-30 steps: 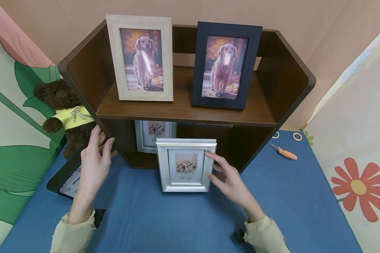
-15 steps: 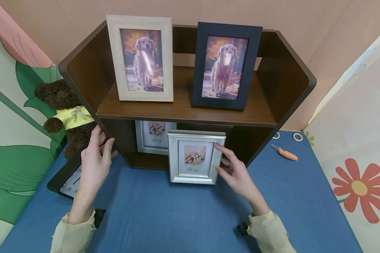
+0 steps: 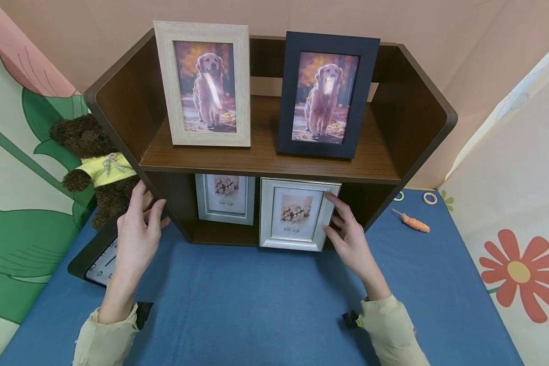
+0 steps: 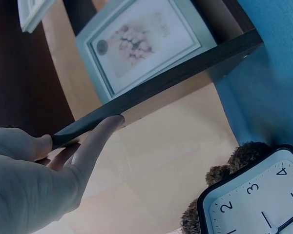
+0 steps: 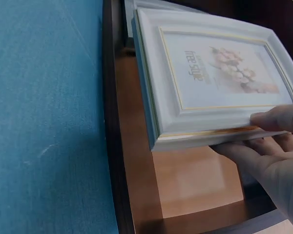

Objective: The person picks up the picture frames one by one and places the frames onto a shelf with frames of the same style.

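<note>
My right hand pinches a white picture frame with a gold line by its right edge, thumb and fingers on opposite faces. The frame shows a flower print and stands upright at the mouth of the lower compartment of the dark brown shelf. Further left in that compartment is a pale blue-grey picture frame with a similar print. My left hand grips the front edge of the shelf's left side panel, thumb on one side and fingers on the other.
On the upper shelf stand a cream picture frame and a dark blue picture frame, both with dog pictures. A black-rimmed clock and a brown teddy bear are at the left. Rings and an orange carrot-like toy lie right.
My right hand has carried the white picture frame rightward and back, from in front of the shelf to the lower compartment's opening. My left hand has stayed on the side panel.
</note>
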The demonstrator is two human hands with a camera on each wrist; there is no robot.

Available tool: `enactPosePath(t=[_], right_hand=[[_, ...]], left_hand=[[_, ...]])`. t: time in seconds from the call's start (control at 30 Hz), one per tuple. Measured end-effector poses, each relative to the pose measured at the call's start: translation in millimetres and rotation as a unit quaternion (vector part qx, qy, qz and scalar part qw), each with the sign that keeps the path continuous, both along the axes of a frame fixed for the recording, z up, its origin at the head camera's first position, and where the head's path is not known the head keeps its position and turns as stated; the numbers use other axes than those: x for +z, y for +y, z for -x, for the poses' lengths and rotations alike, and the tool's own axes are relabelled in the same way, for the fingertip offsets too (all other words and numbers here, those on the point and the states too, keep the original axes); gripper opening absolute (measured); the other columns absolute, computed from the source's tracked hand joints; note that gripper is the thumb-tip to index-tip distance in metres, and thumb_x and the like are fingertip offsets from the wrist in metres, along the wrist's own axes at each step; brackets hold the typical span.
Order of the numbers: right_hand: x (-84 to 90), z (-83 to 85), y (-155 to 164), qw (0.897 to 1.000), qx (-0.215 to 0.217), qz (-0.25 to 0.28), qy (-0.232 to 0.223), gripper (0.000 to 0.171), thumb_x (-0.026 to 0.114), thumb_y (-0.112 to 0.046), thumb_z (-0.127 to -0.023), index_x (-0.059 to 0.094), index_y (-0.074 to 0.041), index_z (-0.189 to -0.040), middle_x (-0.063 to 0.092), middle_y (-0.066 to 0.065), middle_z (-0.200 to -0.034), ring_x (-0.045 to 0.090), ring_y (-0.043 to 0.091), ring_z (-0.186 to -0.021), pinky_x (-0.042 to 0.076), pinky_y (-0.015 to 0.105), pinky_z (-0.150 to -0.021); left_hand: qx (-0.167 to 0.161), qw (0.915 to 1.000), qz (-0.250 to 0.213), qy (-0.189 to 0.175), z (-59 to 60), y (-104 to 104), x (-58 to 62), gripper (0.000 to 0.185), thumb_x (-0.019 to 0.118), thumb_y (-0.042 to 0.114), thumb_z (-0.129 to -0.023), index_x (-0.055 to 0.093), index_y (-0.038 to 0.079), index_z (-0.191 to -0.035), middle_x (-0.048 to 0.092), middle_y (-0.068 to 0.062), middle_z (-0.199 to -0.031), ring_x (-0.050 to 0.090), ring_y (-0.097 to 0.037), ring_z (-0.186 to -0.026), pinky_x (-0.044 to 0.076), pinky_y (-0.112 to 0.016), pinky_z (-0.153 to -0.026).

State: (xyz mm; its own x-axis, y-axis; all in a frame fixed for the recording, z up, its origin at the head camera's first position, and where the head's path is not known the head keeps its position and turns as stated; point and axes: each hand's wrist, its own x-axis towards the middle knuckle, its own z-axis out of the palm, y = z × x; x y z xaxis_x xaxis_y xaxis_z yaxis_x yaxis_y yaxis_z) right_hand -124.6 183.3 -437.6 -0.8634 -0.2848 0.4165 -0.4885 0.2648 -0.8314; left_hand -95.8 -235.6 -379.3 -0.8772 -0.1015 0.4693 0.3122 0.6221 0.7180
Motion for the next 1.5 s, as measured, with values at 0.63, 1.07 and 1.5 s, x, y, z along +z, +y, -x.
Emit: enactPosePath(t=[0.63,1.07,1.5], right_hand=[[-3.8,23.4,-4.8,0.995,-0.099,-0.011,-0.028,0.074,0.049,0.021,-0.103,0.035,-0.015,-0.167,0.024,0.011,-0.174,0.036,0.044,-0.153,0.05,0.059,-0.107],[-10.6,35.7,-8.8,0.993,-0.103,0.004,-0.055,0.068,0.044,0.019,-0.106,0.033,-0.01,-0.166,0.021,0.017,-0.174,0.028,0.049,-0.155,0.038,0.067,-0.117],[-13.5,42.5,-8.2,0.993,-0.092,0.004,-0.079,0.067,0.041,0.017,-0.107,0.026,-0.008,-0.167,0.013,0.016,-0.176,0.018,0.049,-0.158,0.029,0.067,-0.123]], left_hand=[[-0.009,0.9998,-0.017,0.0,-0.2,0.1,1.3,0.065,0.053,-0.005,-0.11,0.035,0.017,-0.169,0.056,-0.029,-0.151,0.071,-0.051,-0.109,0.051,-0.004,-0.078],[-0.007,0.9999,-0.013,-0.004,0.1,-0.1,0.9,0.065,0.053,-0.004,-0.111,0.034,0.018,-0.169,0.056,-0.027,-0.152,0.07,-0.051,-0.112,0.053,-0.006,-0.078],[-0.003,1.0,-0.007,-0.003,0.3,-0.7,-0.7,0.064,0.052,-0.002,-0.112,0.034,0.021,-0.169,0.056,-0.027,-0.152,0.07,-0.049,-0.114,0.052,-0.005,-0.079]])
